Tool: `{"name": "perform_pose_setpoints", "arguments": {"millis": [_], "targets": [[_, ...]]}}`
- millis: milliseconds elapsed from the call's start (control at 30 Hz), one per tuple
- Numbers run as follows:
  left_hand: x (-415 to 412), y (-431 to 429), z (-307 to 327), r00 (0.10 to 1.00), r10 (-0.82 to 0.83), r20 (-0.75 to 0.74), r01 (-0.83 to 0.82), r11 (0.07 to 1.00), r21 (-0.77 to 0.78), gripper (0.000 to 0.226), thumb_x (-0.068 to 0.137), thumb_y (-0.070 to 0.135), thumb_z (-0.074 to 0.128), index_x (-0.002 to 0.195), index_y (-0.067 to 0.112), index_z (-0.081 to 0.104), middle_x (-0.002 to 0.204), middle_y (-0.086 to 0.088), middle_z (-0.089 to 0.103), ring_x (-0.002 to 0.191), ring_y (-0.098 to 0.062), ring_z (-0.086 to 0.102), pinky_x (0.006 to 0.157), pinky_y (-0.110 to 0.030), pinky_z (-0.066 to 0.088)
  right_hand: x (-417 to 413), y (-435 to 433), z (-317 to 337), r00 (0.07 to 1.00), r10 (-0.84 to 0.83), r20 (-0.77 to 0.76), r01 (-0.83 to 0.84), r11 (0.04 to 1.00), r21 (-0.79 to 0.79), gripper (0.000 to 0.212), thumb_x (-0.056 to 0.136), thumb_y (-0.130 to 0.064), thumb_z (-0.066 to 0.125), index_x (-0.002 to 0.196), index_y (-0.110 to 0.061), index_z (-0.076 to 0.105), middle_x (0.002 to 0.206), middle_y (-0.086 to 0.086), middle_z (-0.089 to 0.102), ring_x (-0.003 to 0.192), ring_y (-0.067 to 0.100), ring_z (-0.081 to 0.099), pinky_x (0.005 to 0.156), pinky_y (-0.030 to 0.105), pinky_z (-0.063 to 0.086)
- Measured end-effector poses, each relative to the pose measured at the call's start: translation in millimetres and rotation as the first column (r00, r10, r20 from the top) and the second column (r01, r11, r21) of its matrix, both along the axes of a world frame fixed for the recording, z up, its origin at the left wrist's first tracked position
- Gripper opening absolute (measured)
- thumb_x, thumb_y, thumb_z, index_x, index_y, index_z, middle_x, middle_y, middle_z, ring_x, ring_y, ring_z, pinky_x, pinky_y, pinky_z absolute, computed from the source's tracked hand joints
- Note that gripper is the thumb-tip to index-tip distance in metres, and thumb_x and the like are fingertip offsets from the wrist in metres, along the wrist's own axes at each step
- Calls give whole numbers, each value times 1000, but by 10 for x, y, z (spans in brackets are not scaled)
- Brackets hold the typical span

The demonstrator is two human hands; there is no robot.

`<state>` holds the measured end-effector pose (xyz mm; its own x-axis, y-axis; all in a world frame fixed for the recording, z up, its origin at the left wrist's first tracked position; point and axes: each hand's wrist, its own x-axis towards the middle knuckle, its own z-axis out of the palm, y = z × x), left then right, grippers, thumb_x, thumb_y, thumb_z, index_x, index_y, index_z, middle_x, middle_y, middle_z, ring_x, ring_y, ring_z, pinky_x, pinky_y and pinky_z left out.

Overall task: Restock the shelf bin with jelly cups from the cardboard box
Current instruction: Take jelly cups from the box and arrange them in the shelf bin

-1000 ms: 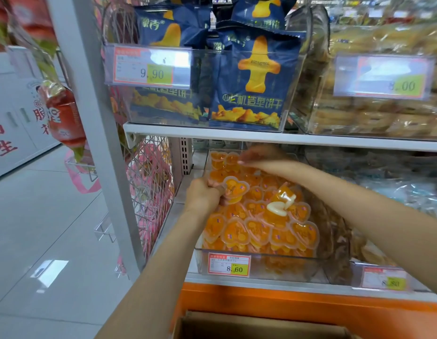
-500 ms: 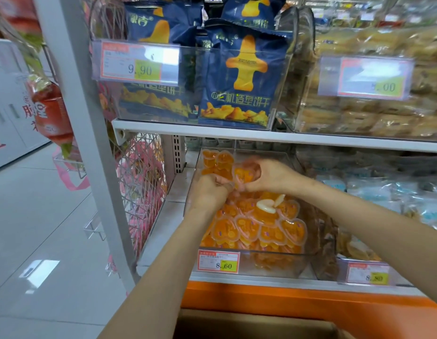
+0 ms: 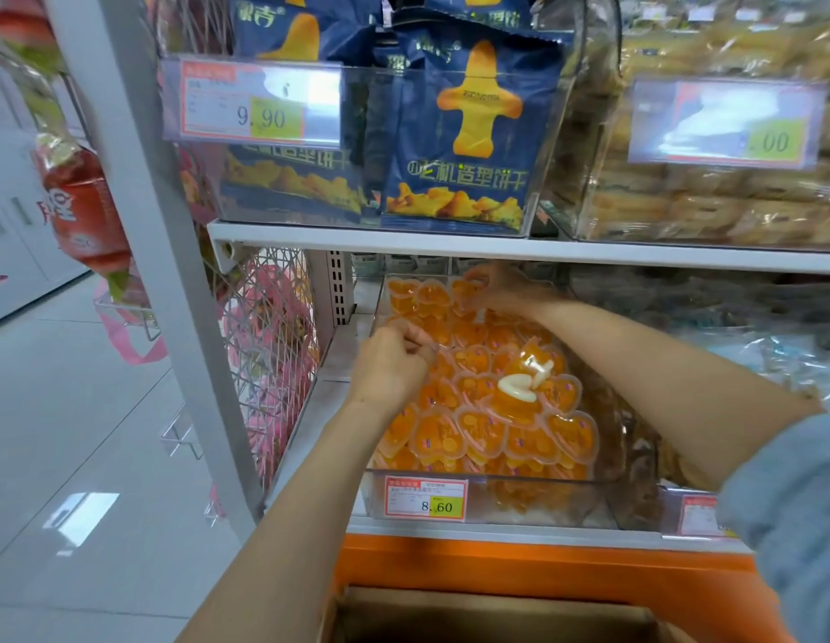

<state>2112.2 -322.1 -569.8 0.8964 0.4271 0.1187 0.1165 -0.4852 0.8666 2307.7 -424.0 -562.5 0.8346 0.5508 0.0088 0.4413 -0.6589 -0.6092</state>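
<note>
The white shelf unit (image 3: 181, 317) fills the scene, with its upper shelf board (image 3: 589, 252) carrying clear bins of blue snack bags (image 3: 455, 146) and, to the right, pale wrapped pastries (image 3: 728, 206). Below it, on the lower shelf, stands the clear shelf bin (image 3: 520, 503), heaped with orange heart-shaped jelly cups (image 3: 478, 433) from its near wall to its far end. The cardboard box (image 3: 450, 614) sits open at the near bottom edge, in front of the orange base panel (image 3: 543, 568).

Both forearms reach into the bin. The left hand (image 3: 390, 364) is over the left side of the pile, its fingers (image 3: 418, 338) curled with their tips down at the cups; whether they pinch one, I cannot tell. The right hand (image 3: 510, 290) is at the far end of the bin, its fingers bent round one jelly cup (image 3: 464, 290) there, though this part is blurred.

A red-edged price tag (image 3: 426, 498) reading 8.60 hangs on the bin's near wall.
</note>
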Motion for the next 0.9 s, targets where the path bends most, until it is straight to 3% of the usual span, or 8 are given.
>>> {"name": "perform_pose_setpoints", "arguments": {"millis": [200, 367, 467, 567, 667, 767, 833, 900], "targets": [[3, -10, 9, 1000, -22, 15, 22, 1000, -3, 11, 91, 9, 52, 86, 16, 58, 94, -5, 68, 68, -17, 60, 60, -25, 47, 8, 13, -27, 1000, 30, -1, -30, 1000, 7, 62, 80, -28, 73, 136, -17, 48, 137, 10, 50, 123, 27, 49, 99, 36, 42], [41, -57, -14, 999, -50, 7, 50, 998, 40, 12, 91, 9, 52, 83, 17, 57, 87, -1, 64, 73, -17, 60, 56, -24, 44, -5, -21, -13, 999, 36, -10, -36, 999, 6, 60, 82, -34, 71, 136, -19, 47, 138, 9, 50, 123, 27, 49, 101, 40, 43], [83, -102, -51, 996, -89, 21, 87, 992, 88, 19, 88, 11, 57, 75, 24, 54, 74, 8, 59, 74, -16, 60, 61, -25, 46, 9, -128, 35, 995, 50, 83, -42, 994, -101, 56, 86, -35, 67, 136, -19, 47, 135, 8, 52, 120, 25, 52, 94, 32, 45], [121, -219, -71, 983, -185, 19, 182, 977, 112, 11, 84, 22, 68, 84, 20, 57, 75, 12, 56, 74, -7, 56, 62, -20, 43, -29, -377, 131, 984, 108, 140, -90, 987, -132, 44, 86, -26, 67, 127, -25, 53, 127, 5, 58, 114, 24, 56, 93, 33, 49], [157, -364, -97, 954, -297, -48, 301, 943, 141, 28, 77, 35, 74, 93, 18, 58, 83, 10, 58, 76, -7, 53, 69, -25, 46, -216, -683, 309, 936, 349, -39, -351, 922, -164, 45, 83, 5, 61, 115, -26, 56, 117, 4, 62, 106, 22, 59, 93, 37, 51], [195, -472, -140, 933, -317, -171, 355, 889, 289, 45, 71, 44, 76, 104, 21, 56, 105, 2, 60, 98, -16, 54, 79, -33, 46, -435, -878, 415, 871, 426, -246, -489, 807, -333, 49, 84, 2, 63, 119, -31, 55, 118, -7, 57, 110, 13, 55, 98, 28, 44], [209, -522, -176, 941, -272, -203, 335, 839, 429, 48, 72, 42, 75, 110, 21, 53, 116, 0, 57, 109, -19, 50, 79, -31, 41, -513, -907, 351, 900, 427, -85, -415, 783, -463, 49, 81, -12, 71, 124, -28, 56, 116, -9, 55, 106, 11, 53, 95, 26, 43], [204, -552, -204, 956, -235, -177, 294, 811, 505, 44, 74, 39, 73, 109, 20, 53, 116, -1, 56, 110, -20, 49, 77, -30, 38, -568, -913, 262, 889, 438, 130, -313, 792, -525, 46, 78, -20, 74, 121, -22, 59, 106, -5, 56, 93, 12, 53, 80, 26, 44]]}}
